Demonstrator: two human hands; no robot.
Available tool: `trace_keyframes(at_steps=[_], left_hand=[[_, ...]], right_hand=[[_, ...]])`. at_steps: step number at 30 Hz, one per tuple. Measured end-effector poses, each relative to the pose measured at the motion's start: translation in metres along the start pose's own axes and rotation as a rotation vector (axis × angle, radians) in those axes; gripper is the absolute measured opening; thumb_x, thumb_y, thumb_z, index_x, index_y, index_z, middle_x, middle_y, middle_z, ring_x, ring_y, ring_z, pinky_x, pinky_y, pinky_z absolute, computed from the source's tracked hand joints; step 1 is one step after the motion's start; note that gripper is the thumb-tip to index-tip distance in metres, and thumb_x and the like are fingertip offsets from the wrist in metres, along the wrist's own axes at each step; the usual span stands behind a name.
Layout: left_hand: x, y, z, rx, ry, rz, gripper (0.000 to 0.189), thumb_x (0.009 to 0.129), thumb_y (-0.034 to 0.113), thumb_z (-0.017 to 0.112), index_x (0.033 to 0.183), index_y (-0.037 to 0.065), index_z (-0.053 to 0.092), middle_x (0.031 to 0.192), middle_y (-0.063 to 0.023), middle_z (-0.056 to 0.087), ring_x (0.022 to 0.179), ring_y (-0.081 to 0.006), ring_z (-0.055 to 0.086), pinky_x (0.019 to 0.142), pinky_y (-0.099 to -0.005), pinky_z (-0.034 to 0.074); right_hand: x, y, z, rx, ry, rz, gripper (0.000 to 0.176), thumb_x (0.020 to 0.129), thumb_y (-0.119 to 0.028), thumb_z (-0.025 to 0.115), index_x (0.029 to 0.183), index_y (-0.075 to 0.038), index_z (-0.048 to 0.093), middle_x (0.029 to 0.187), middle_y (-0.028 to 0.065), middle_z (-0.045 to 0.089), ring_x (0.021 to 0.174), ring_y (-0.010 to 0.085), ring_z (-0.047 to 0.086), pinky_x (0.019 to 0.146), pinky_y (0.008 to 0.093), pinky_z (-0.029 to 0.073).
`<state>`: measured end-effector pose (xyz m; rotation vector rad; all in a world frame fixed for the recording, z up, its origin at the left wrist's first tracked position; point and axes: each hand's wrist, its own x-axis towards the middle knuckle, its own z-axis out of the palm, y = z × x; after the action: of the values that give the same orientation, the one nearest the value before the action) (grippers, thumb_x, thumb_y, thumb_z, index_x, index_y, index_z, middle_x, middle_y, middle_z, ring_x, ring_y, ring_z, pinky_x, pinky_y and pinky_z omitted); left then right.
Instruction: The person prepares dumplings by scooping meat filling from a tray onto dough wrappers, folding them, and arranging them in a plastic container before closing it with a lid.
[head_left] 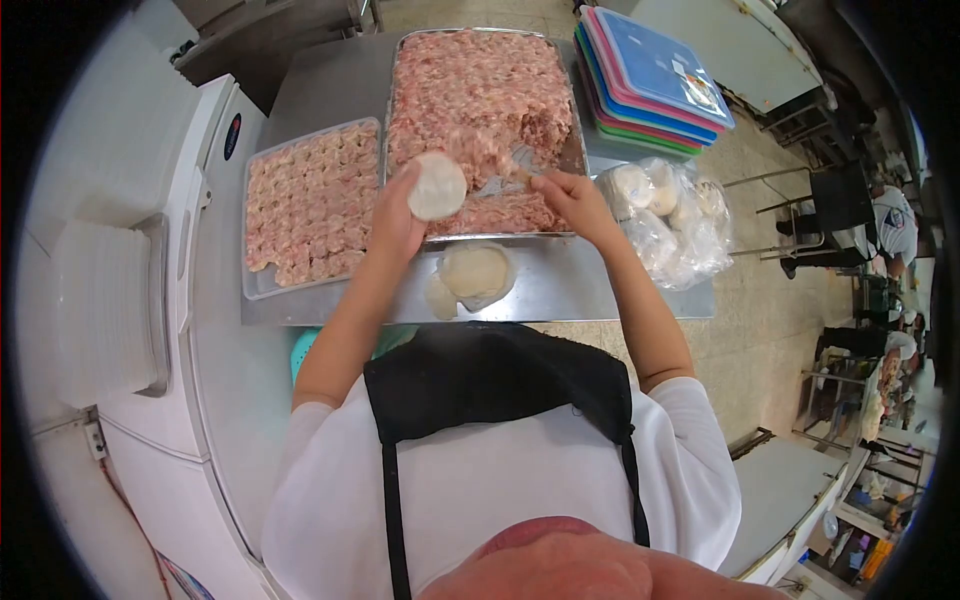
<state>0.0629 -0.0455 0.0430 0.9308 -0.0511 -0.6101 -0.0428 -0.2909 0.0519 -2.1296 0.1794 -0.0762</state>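
Note:
My left hand (pixel 397 222) is closed on a round pale dough wrapper (pixel 438 187), held over the near left part of a metal tray (pixel 578 140). Chunky pink minced meat (pixel 470 90) fills most of that tray, with a scooped-out hollow at the near right. My right hand (pixel 575 203) grips the thin handle of a small spatula (pixel 524 172), its tip at the meat; the tip's shape is hard to make out. More round wrappers (pixel 475 272) lie on the metal table close to my body. At left, a clear plastic tray (pixel 262 290) holds meat-topped dumplings packed in rows.
Stacked coloured plastic lids (pixel 655 65) stand at the table's back right. A clear plastic bag (pixel 680 225) of round wrappers lies below them. A white fridge (pixel 215 260) borders the left side. People (pixel 890 230) are off to the far right.

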Motion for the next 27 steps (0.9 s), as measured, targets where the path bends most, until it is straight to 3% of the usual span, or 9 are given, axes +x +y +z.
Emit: trace_keyframes(at_steps=[5,8,9,12,15,20,22,25,27], left_hand=[[0.023,0.006,0.062,-0.324,0.022,-0.005,0.052,0.1,0.035,0.04,0.135,-0.004,0.036,0.135,-0.0186,0.047,0.124,-0.0317,0.047,0.105,-0.0433,0.038],[0.02,0.018,0.091,-0.465,-0.003,0.061,0.06,0.1,0.044,0.034,0.137,-0.003,0.036,0.139,-0.0185,0.043,0.128,-0.0336,0.043,0.108,-0.0476,0.033],[0.023,0.016,0.087,-0.491,0.008,0.035,0.061,0.1,0.046,0.033,0.137,-0.002,0.036,0.14,-0.0181,0.042,0.128,-0.034,0.042,0.109,-0.0489,0.032],[0.041,0.002,0.062,-0.519,0.021,0.044,0.063,0.099,0.049,0.032,0.139,0.001,0.036,0.142,-0.0167,0.04,0.13,-0.0348,0.04,0.11,-0.0521,0.028],[0.049,-0.005,0.059,-0.489,0.046,0.119,0.064,0.097,0.049,0.036,0.14,0.002,0.034,0.143,-0.0171,0.04,0.131,-0.0351,0.038,0.111,-0.0527,0.025],[0.041,-0.004,0.073,-0.44,0.003,0.098,0.063,0.095,0.05,0.039,0.139,0.005,0.037,0.141,-0.0149,0.042,0.129,-0.0347,0.04,0.11,-0.0533,0.027],[0.043,-0.008,0.067,-0.463,0.09,0.068,0.066,0.095,0.05,0.041,0.139,0.001,0.036,0.141,-0.0183,0.041,0.131,-0.0355,0.039,0.111,-0.0505,0.027],[0.039,-0.012,0.063,-0.47,0.111,0.105,0.069,0.095,0.05,0.042,0.139,-0.002,0.034,0.142,-0.0201,0.041,0.131,-0.0361,0.038,0.112,-0.0487,0.027],[0.039,-0.01,0.059,-0.444,0.09,0.138,0.071,0.094,0.052,0.042,0.14,-0.002,0.034,0.143,-0.0201,0.04,0.132,-0.0364,0.038,0.112,-0.0496,0.027]], right_hand=[[0.004,-0.03,-0.007,0.259,0.015,0.093,0.03,0.093,-0.031,0.058,0.107,-0.005,0.067,0.067,0.013,0.059,0.062,0.02,0.056,0.063,0.0328,0.046],[0.006,-0.011,0.017,0.042,0.104,-0.177,0.033,0.096,-0.031,0.056,0.112,-0.005,0.066,0.069,0.0012,0.056,0.059,0.0083,0.047,0.057,0.0256,0.042],[0.003,-0.009,0.01,-0.124,0.145,-0.258,0.029,0.094,-0.026,0.059,0.114,-0.007,0.065,0.074,0.0103,0.062,0.063,0.0185,0.058,0.06,0.0327,0.046],[-0.008,-0.024,-0.03,-0.448,-0.012,-0.271,0.023,0.091,-0.02,0.059,0.11,-0.009,0.066,0.084,0.0155,0.065,0.074,0.0319,0.064,0.063,0.0406,0.049],[-0.026,-0.049,-0.038,-0.63,0.139,-0.263,0.019,0.091,-0.019,0.057,0.106,-0.01,0.065,0.088,0.0143,0.065,0.081,0.0366,0.062,0.063,0.0432,0.049],[-0.005,-0.006,0.0,-0.56,0.278,-0.367,0.016,0.09,-0.02,0.057,0.101,-0.011,0.064,0.084,0.013,0.064,0.075,0.034,0.064,0.061,0.0433,0.051],[0.001,0.002,0.003,-0.587,0.324,-0.373,0.016,0.089,-0.018,0.056,0.099,-0.01,0.065,0.08,0.0143,0.065,0.071,0.0342,0.064,0.057,0.0442,0.051],[0.013,0.041,-0.013,-1.016,0.076,-0.154,0.016,0.085,-0.01,0.055,0.093,-0.01,0.069,0.081,0.0154,0.066,0.074,0.0343,0.065,0.061,0.0446,0.052],[0.009,0.048,-0.029,-0.937,0.082,-0.172,0.018,0.082,-0.007,0.054,0.09,-0.009,0.07,0.082,0.0164,0.067,0.076,0.035,0.065,0.063,0.0452,0.052]])
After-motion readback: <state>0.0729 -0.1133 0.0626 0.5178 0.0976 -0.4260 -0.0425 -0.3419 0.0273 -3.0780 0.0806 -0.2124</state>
